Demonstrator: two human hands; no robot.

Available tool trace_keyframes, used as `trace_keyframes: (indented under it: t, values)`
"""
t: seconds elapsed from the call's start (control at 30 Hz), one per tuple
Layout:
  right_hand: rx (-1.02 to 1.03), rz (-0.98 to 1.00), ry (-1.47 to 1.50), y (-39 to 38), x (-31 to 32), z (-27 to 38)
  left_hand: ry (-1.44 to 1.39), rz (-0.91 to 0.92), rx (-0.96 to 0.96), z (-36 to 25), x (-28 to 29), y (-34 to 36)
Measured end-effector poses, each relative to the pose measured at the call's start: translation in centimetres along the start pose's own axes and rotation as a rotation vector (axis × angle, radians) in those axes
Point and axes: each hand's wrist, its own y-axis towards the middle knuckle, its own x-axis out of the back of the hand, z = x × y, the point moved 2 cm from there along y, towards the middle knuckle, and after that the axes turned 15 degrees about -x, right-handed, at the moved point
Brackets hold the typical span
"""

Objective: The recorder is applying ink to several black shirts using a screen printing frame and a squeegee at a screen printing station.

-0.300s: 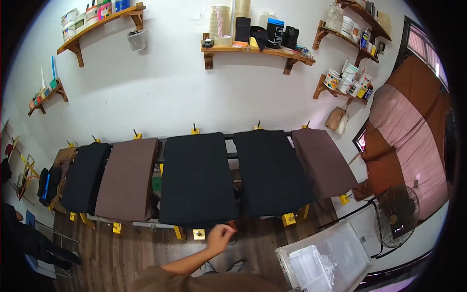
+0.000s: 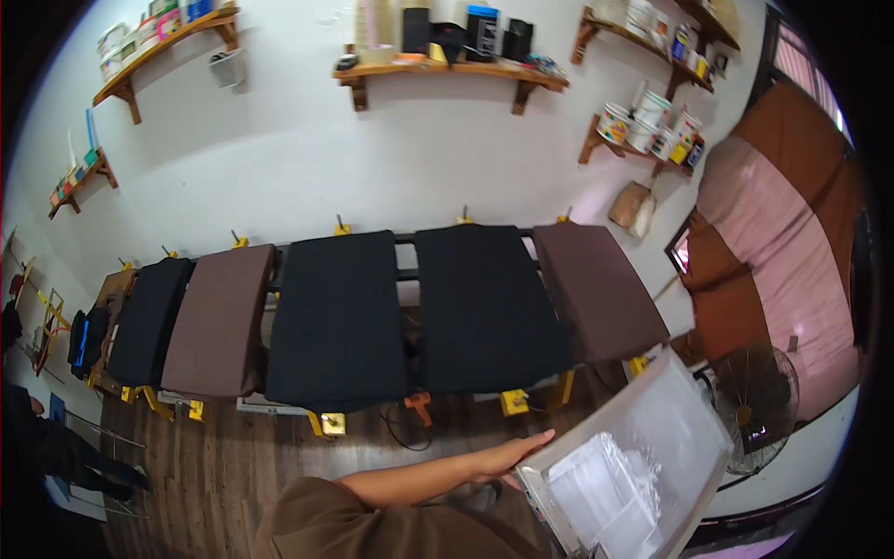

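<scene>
My left hand point(image 2: 510, 456) reaches across to the right, its thumb along the upper left edge of a screen printing frame point(image 2: 610, 413) and its fingers closed round that side, partly hidden. The frame is tilted, with a pale mesh and white ink point(image 2: 596, 489) smeared at its near end. My right hand is out of view. Ahead stands a row of boards dressed in fabric: a large black one point(image 2: 337, 317), another black one point(image 2: 494, 307) to its right, and a dark brown one point(image 2: 601, 289) at the right end.
Further left are a brown board point(image 2: 222, 317) and a black board point(image 2: 151, 321). An orange heat gun point(image 2: 419, 408) with a cord hangs below the row. A standing fan point(image 2: 750, 410) is beyond the frame. Another person point(image 2: 70, 438) is at far left. Shelves point(image 2: 447, 70) hold tubs.
My left hand has moved right, from in front of the black board to the screen printing frame, and has taken hold of its edge. The frame is raised slightly; the view has shifted right.
</scene>
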Motion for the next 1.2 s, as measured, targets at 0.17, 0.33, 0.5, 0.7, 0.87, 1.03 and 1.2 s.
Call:
trace_keyframes:
  t: [0.17, 0.33, 0.5, 0.7, 0.87, 1.03, 1.2]
  values:
    - [0.288, -0.355, -0.190, 12.8, 4.9, 4.0, 0.359, -0.151, -0.152, -0.6, -4.6, 5.9]
    - [0.519, -0.213, -0.296, 14.9, 3.8, 15.4, 0.511, -0.411, -0.374, -2.5, -5.9, 10.5]
    - [0.456, 0.135, 0.003, 16.3, -1.3, 26.7, 0.474, -0.565, -0.433, -3.4, -3.9, 12.3]
    - [0.602, 0.314, -0.014, 22.4, -13.1, 37.3, 0.346, -0.737, -0.380, -6.0, 2.4, 14.2]
    - [0.601, 0.428, -0.058, 26.5, -22.1, 46.1, 0.358, -0.947, -0.422, -8.7, 6.3, 16.6]
    - [0.547, 0.557, -0.152, 28.2, -27.9, 54.5, 0.375, -1.048, -0.443, -10.5, 9.6, 19.5]
    - [0.597, 0.573, -0.228, 32.1, -30.6, 58.8, 0.334, -1.105, -0.409, -11.9, 9.9, 22.8]
